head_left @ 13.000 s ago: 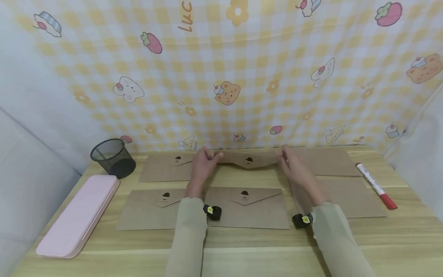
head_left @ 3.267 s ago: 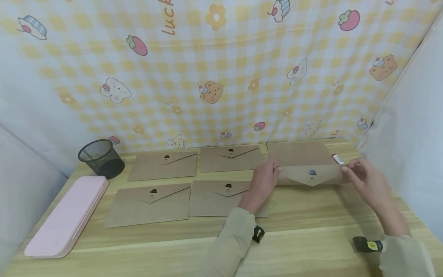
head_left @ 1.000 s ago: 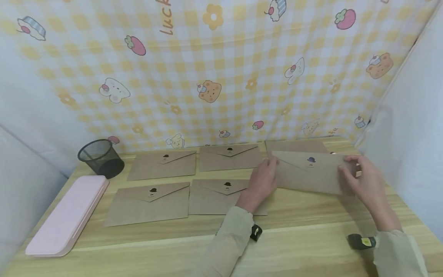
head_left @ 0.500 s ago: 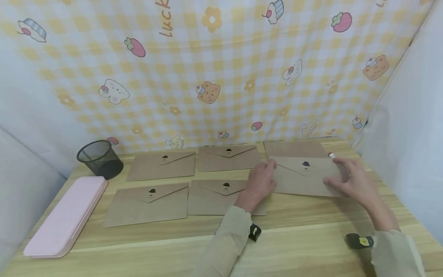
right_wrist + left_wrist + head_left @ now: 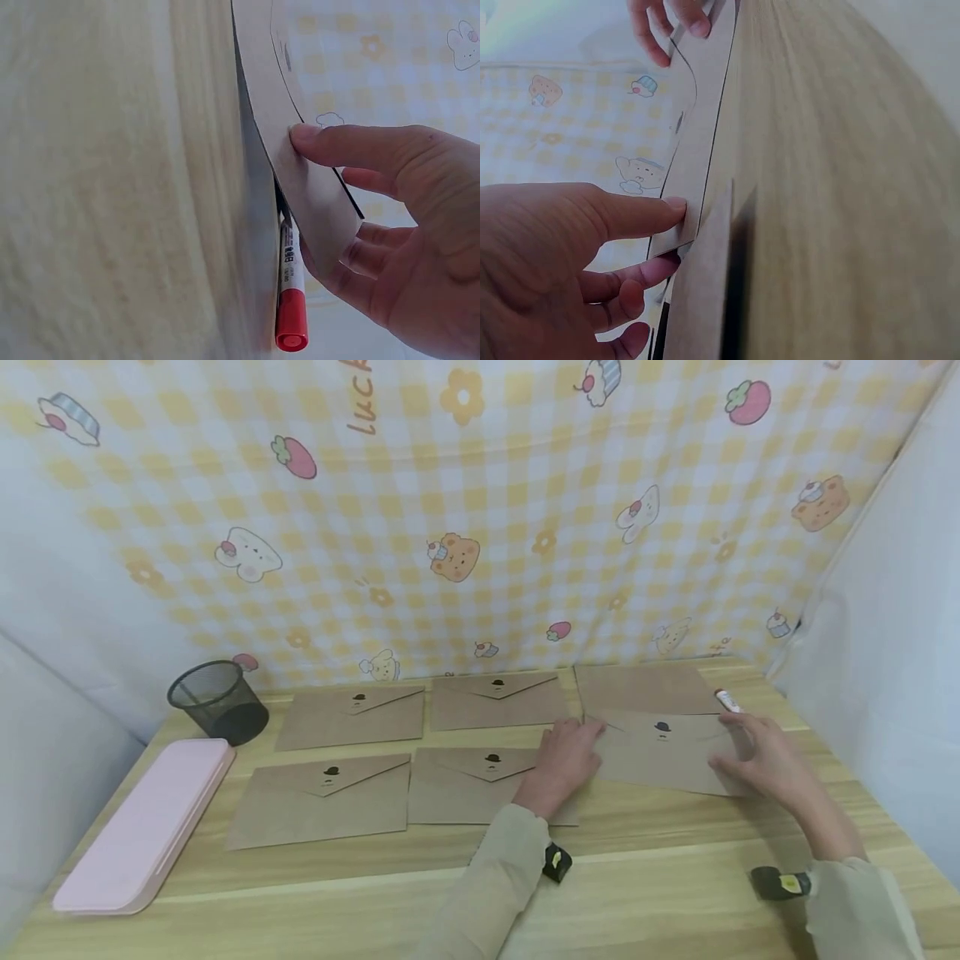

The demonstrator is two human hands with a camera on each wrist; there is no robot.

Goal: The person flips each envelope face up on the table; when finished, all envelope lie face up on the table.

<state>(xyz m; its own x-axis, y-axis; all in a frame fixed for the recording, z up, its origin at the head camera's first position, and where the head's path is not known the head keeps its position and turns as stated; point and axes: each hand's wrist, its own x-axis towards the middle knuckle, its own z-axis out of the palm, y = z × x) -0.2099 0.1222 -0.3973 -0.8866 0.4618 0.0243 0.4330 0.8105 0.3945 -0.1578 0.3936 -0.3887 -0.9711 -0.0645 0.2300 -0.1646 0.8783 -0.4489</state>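
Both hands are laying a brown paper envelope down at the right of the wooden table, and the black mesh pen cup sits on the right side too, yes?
Not quite. In the head view the black mesh pen cup stands at the table's left, beside the pink case. The left hand and right hand do hold the brown paper envelope at the right.

Black mesh cup (image 5: 219, 702) beside pink case (image 5: 146, 828) on table (image 5: 660, 893).

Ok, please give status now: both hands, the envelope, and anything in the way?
Left hand pinches envelope left edge. Right hand grips right end. Envelope low over table, flap side up. Red marker lies under right end.
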